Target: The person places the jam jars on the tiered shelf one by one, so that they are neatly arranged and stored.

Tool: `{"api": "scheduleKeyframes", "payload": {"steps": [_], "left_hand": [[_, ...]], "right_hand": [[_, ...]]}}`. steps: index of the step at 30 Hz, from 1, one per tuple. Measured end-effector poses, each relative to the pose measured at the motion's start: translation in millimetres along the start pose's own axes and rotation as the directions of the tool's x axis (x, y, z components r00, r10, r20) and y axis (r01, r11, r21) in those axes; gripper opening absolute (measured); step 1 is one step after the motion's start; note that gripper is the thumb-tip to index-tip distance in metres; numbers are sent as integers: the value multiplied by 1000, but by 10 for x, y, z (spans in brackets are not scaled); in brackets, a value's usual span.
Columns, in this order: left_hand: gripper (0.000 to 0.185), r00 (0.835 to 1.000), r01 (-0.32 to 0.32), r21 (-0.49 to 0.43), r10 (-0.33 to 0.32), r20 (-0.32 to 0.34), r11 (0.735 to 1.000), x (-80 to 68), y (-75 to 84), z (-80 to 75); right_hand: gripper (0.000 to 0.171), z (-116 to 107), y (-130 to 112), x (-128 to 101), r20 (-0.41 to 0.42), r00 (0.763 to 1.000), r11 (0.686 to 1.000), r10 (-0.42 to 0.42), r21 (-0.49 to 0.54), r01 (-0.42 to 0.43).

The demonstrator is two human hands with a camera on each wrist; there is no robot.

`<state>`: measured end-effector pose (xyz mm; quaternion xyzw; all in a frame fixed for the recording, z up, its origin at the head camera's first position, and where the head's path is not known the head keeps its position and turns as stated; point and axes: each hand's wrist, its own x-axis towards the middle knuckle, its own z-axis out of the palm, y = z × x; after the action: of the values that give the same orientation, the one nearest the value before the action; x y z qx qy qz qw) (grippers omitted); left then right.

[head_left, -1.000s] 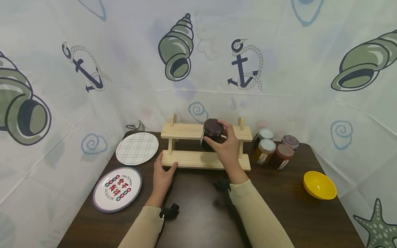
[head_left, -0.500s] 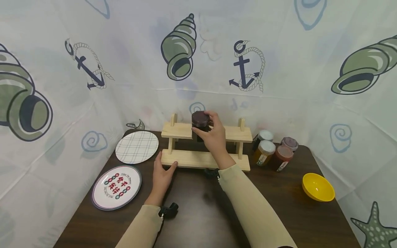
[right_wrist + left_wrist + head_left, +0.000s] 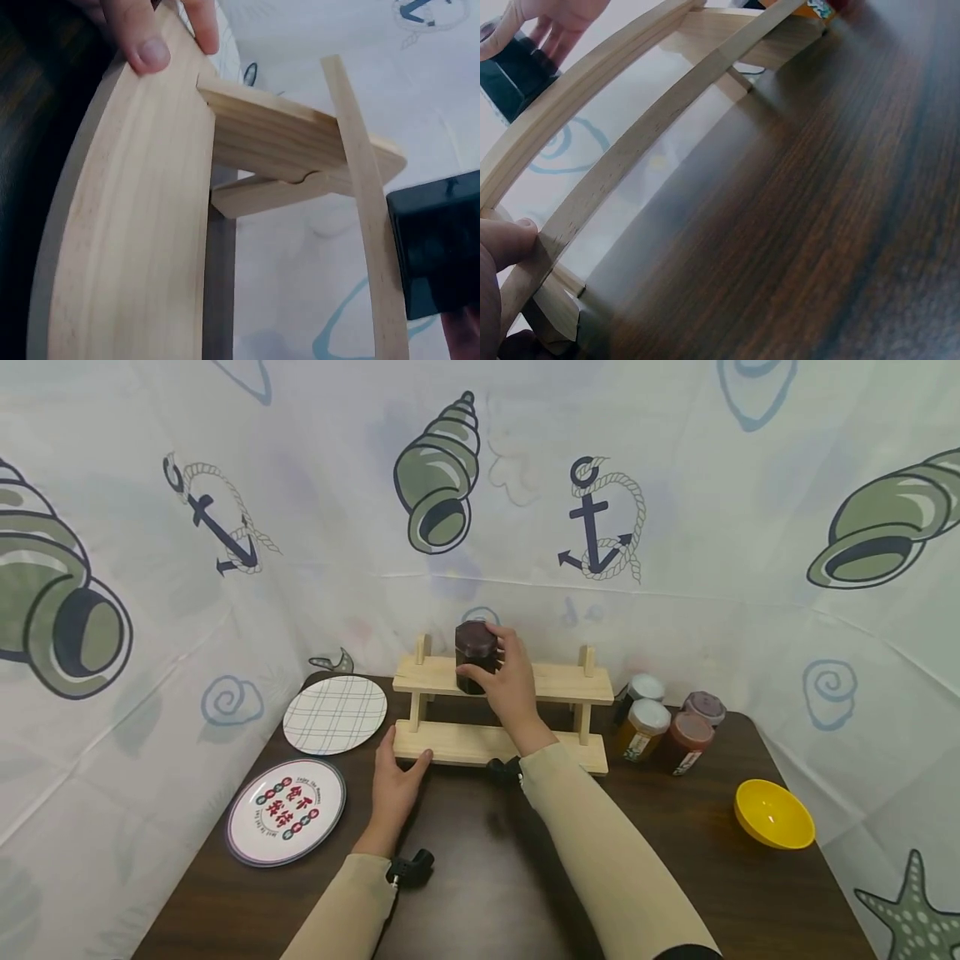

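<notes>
A two-tier wooden rack [image 3: 570,683] stands at the back of the dark table. A dark jar [image 3: 475,647] with a dark lid stands on the left part of its top shelf, and my right hand [image 3: 510,681] grips it from the right side. The jar [image 3: 514,71] and those fingers also show at the upper left of the left wrist view, and the jar [image 3: 439,240] shows at the right edge of the right wrist view. My left hand [image 3: 397,777] rests flat on the table against the lower shelf's front left corner, thumb [image 3: 506,244] touching the board's edge.
A checked plate [image 3: 335,715] and a printed plate [image 3: 287,811] lie left of the rack. Several lidded jars [image 3: 648,718] cluster to its right, and a yellow bowl [image 3: 774,814] sits near the right edge. A printed curtain closes the back and sides.
My right hand has carried the dark jar up and to the left, from in front of the rack onto the top shelf. The left hand has stayed at the corner.
</notes>
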<state>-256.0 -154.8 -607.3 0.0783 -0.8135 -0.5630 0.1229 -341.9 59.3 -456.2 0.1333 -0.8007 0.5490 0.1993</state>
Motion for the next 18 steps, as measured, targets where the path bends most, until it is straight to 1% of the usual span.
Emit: {"api": "scheduleKeyframes", "payload": {"steps": [5, 10, 12, 15, 18], "left_hand": [[93, 1000, -6, 1, 6, -1, 1000, 7, 25, -1], [94, 1000, 1, -7, -1, 8, 1000, -13, 51, -13], [94, 1000, 0, -12, 0, 10, 1000, -16, 51, -15], [95, 1000, -10, -22, 10, 14, 1000, -24, 31, -3], [95, 1000, -18, -22, 18, 18, 1000, -23, 5, 5]], "right_hand": [[84, 24, 56, 53, 62, 998, 999, -14, 39, 12], [78, 40, 182, 77, 177, 983, 991, -52, 131, 29], [80, 33, 217, 87, 215, 975, 983, -64, 180, 25], [86, 12, 245, 90, 242, 968, 973, -72, 232, 15], [88, 5, 253, 85, 261, 964, 972, -59, 234, -3]]}}
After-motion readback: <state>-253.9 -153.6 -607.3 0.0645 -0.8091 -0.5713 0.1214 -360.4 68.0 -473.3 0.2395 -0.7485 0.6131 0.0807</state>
